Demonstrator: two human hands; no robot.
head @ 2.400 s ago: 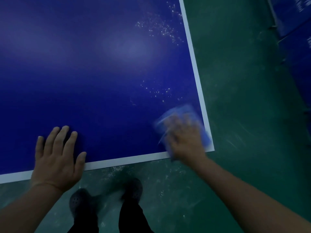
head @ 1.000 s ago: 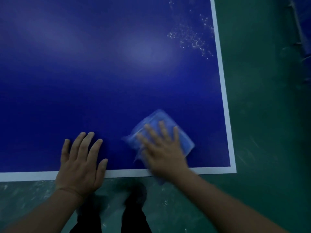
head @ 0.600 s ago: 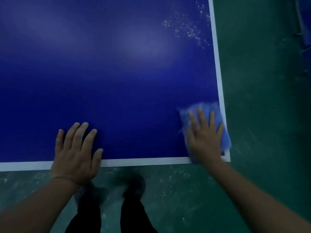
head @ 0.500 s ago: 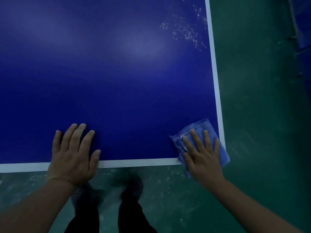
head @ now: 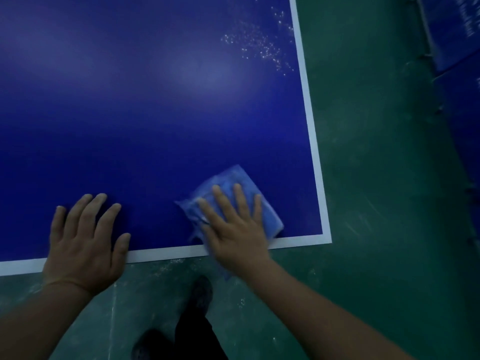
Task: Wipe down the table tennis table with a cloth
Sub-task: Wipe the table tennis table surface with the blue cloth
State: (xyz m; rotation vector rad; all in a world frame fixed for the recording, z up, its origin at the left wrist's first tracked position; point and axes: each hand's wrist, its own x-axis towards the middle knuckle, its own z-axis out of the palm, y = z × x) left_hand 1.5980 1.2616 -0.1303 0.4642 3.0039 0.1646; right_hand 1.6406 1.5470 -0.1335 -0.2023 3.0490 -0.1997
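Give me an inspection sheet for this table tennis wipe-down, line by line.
Surface: blue table, white edge lines; white specks near far right edge.
Job's things: blue cloth, folded, flat near the near right corner.
Clutter: nothing seen.
Hands: left hand flat on table edge; right hand presses cloth with straight fingers.
Cables: nothing seen.
Surroundings: green floor, dusty; blue panels at right.

- The table (head: 155,100) is cut off by the top and left edges.
- Part of the cloth (head: 233,183) is covered by the right hand (head: 235,229), whose outline is blurred.
- The shoes (head: 201,292) are dimmed beyond detail.
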